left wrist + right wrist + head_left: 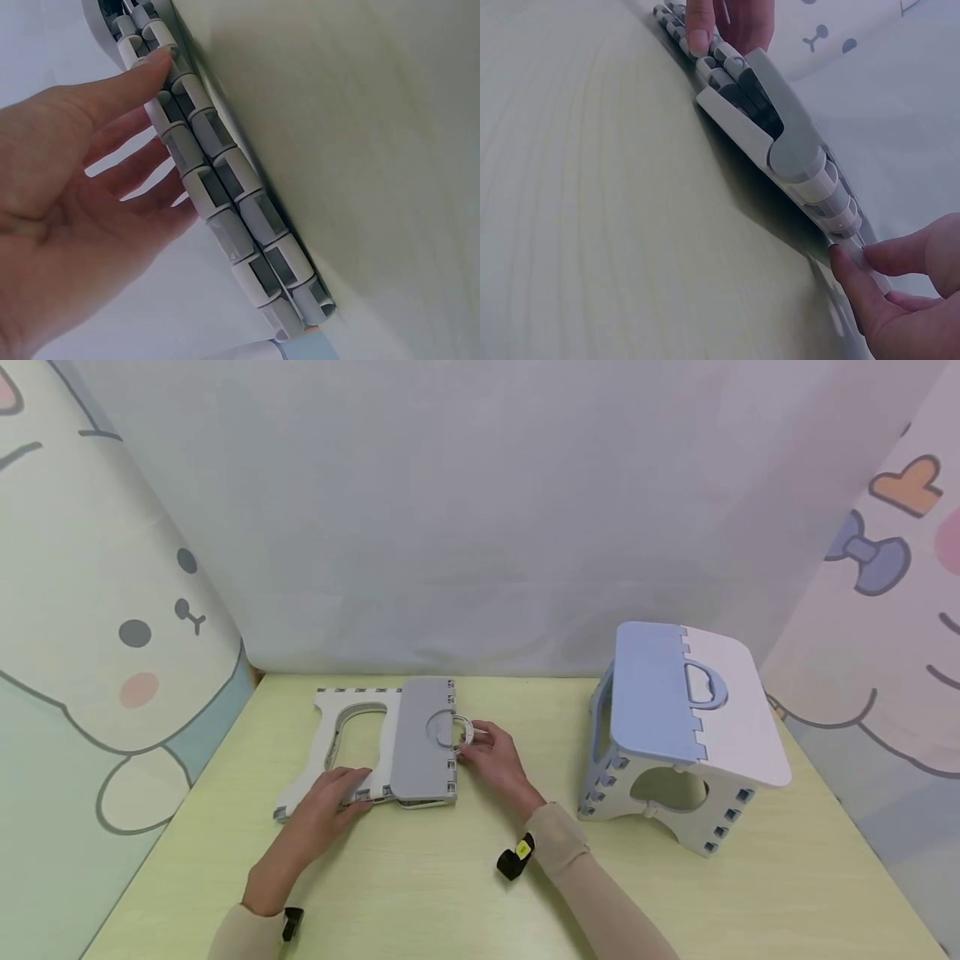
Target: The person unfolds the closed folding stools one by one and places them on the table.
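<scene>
A grey and white folding step stool (422, 768) lies folded flat toward the left of the table, its legs pointing left. My left hand (324, 806) grips its near edge, with the thumb on the hinged side (225, 180) and the fingers over the top. At the stool's right end, my right hand (497, 762) pinches the white carry handle (468, 732) between thumb and fingers. In the right wrist view, the handle end of the stool (799, 157) sits slightly above the table, with a shadow beneath it.
To the right, a blue and white folding stool (652, 693) stands unfolded on its legs. Both are on a pale wood-grain table (420, 885). A plain white sheet (480, 527) hangs behind, and cartoon-printed panels (127, 610) flank the sides.
</scene>
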`<act>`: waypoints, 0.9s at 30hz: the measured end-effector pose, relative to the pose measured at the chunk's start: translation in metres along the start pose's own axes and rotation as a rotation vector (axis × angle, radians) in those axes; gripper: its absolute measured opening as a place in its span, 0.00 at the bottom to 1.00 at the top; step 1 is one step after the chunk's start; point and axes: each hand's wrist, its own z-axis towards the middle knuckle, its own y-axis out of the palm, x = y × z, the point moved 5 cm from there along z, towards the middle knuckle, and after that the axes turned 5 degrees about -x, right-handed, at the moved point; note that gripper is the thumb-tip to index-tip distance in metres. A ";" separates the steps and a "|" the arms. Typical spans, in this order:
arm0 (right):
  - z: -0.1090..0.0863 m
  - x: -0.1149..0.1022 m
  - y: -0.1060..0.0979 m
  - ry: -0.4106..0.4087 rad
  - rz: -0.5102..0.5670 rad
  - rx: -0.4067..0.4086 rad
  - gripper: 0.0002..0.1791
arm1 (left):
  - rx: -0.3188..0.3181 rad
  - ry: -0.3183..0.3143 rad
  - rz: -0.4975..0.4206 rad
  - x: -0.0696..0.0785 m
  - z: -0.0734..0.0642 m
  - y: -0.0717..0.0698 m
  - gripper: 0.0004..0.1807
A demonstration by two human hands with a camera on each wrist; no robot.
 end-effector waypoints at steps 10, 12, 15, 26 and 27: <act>0.003 0.001 0.000 -0.003 0.010 0.039 0.25 | 0.010 0.032 0.030 0.000 0.000 0.000 0.26; 0.002 0.001 0.001 -0.006 0.019 0.037 0.25 | 0.020 0.045 0.039 0.001 -0.001 -0.001 0.26; 0.002 0.000 0.001 -0.005 0.038 0.040 0.25 | 0.034 0.061 0.052 0.001 0.000 -0.001 0.26; 0.002 0.000 -0.002 0.004 0.067 0.056 0.25 | 0.050 0.092 0.059 0.002 0.000 0.000 0.26; 0.002 -0.001 -0.002 0.002 0.071 0.055 0.25 | 0.051 0.096 0.057 0.002 0.000 -0.001 0.26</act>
